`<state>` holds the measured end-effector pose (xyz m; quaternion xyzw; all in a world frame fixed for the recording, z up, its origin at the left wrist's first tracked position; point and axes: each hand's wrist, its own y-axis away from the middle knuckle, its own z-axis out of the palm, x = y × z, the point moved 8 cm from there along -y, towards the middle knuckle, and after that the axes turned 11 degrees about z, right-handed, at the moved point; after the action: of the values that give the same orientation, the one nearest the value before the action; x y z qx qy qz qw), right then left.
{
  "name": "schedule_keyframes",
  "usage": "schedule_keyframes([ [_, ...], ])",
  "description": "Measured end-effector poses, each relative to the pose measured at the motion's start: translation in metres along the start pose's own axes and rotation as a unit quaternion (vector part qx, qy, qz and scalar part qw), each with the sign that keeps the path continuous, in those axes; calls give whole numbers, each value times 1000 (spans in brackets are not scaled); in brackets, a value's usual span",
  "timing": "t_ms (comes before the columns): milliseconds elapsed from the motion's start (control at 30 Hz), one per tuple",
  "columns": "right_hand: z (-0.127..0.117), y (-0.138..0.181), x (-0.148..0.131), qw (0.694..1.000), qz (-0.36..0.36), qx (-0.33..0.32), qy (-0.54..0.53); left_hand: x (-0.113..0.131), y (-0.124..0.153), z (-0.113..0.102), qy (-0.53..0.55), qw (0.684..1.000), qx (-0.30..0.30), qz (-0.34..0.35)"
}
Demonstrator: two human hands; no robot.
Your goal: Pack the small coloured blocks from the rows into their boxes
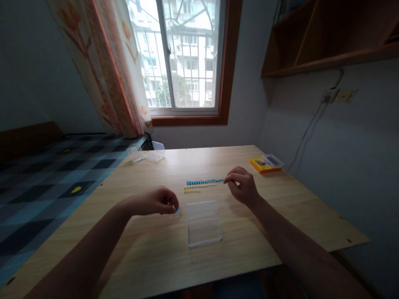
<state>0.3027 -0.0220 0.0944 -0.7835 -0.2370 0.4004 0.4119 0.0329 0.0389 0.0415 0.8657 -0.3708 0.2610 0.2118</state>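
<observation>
My left hand hovers low over the table, left of the clear case, with its fingers curled. A small blue piece shows between its thumb and fingertips. My right hand is at the right end of a row of small blue pieces, thumb and forefinger pinched together. What those fingertips hold, if anything, is too small to make out. Nearer me run a row of tiny pale yellowish pieces and a shorter row of yellow pieces. Between my forearms lies an opened clear plastic case.
Clear plastic containers sit at the table's far left corner. On the right are an orange and yellow box and a clear lid. The wooden table borders a checked bed; a shelf hangs at upper right.
</observation>
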Motion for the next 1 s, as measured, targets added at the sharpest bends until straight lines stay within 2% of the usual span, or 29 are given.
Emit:
schedule_keyframes([
  [33, 0, 0, -2, 1000, -3, 0, -1, 10, 4, 9, 62, 997, -50, 21],
  [100, 0, 0, -6, 1000, -8, 6, -2, 28, 9, 22, 121, 986, -100, 47],
  [200, -6, 1, -11, 999, -10, 31, -2, 47, 12, 48, 125, 977, -163, 47],
  [233, -8, 1, -13, 999, -10, 41, -2, 52, 11, 54, 107, 980, -163, 43],
  [333, -14, 1, -17, 998, -11, 64, -5, 64, 3, 64, 49, 991, -116, 42],
  [433, -15, 2, -21, 998, -18, 68, -9, 76, -5, 58, -67, 995, -11, 69],
  [533, -11, 3, -24, 998, -23, 60, -14, 80, -8, 56, -123, 989, 52, 65],
  [633, -7, 5, -27, 998, -29, 46, -23, 78, -10, 59, -161, 984, 58, 44],
  [800, -2, 9, -34, 998, -43, 14, -48, 73, -11, 64, -197, 980, 32, 0],
  [1000, -1, 11, -40, 997, -54, -7, -60, 71, -9, 68, -213, 977, 16, -1],
])
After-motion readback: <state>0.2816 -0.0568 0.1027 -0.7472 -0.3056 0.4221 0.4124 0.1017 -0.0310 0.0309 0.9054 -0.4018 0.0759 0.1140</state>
